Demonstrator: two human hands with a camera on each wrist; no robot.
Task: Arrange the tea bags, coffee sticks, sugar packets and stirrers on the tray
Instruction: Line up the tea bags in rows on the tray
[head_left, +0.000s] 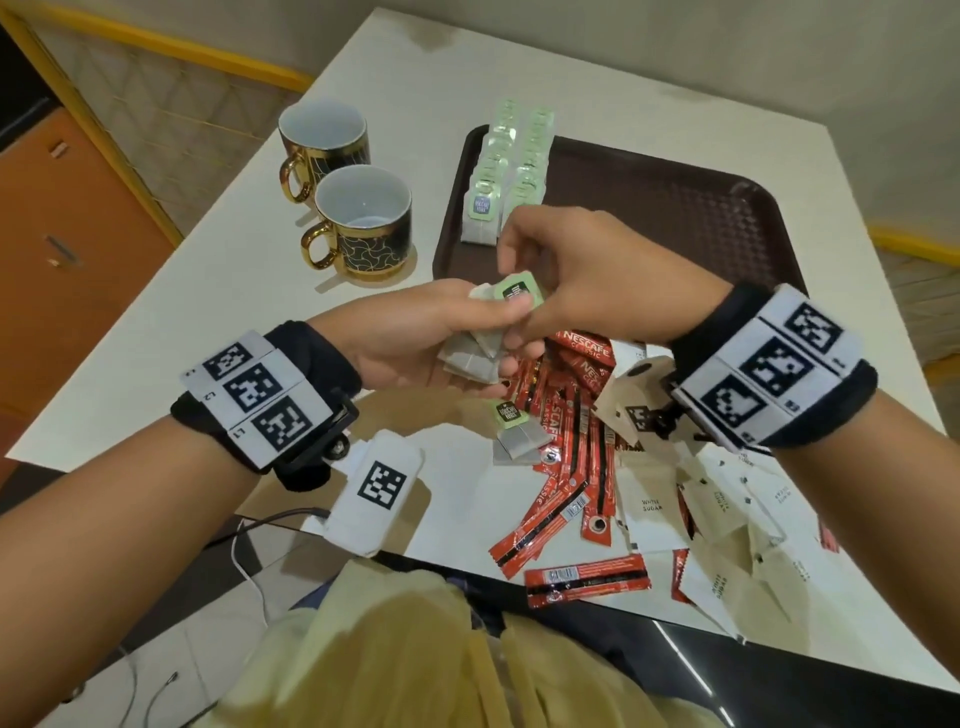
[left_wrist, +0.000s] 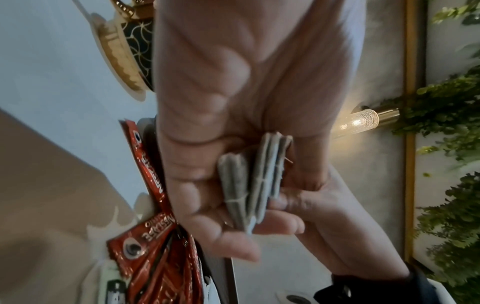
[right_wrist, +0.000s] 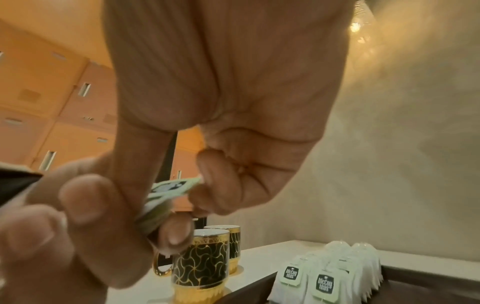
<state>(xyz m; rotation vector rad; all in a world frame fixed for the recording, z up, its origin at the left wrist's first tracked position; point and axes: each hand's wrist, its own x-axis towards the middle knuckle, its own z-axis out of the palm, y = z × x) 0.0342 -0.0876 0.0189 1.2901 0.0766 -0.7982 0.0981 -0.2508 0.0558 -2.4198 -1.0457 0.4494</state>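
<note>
The person's left hand (head_left: 415, 332) is held palm up above the near part of the white worktop (head_left: 218, 312), its grip curled around a small stack of tea bags (head_left: 475, 353). In the left wrist view the same stack (left_wrist: 255, 185) sits edge-on between the thumb and the fingers (left_wrist: 215, 207), the grey bags pressed flat against one another. The right hand (head_left: 582, 270) reaches in from the right and pinches the green tag (head_left: 519, 291) at the top of that stack between thumb and fingers; the right wrist view shows the tag (right_wrist: 168, 191) caught between its fingertips (right_wrist: 205, 185).

Behind the hands a dark brown tray (head_left: 701, 208) lies on the worktop. Two rows of tea bags (head_left: 506, 176) stand overlapped along its left side, tags facing the camera; the rest of the tray's floor shows its chequered texture. Left of the tray stand two black-and-gold mugs (head_left: 358, 223), one just behind the other.

Under and in front of the hands lies a loose heap: red coffee sticks (head_left: 566, 467) fanned across one another, one more tea bag (head_left: 519, 431) lying on them, and white sugar packets (head_left: 727, 519) piled to their right. No stirrers can be made out clearly.
</note>
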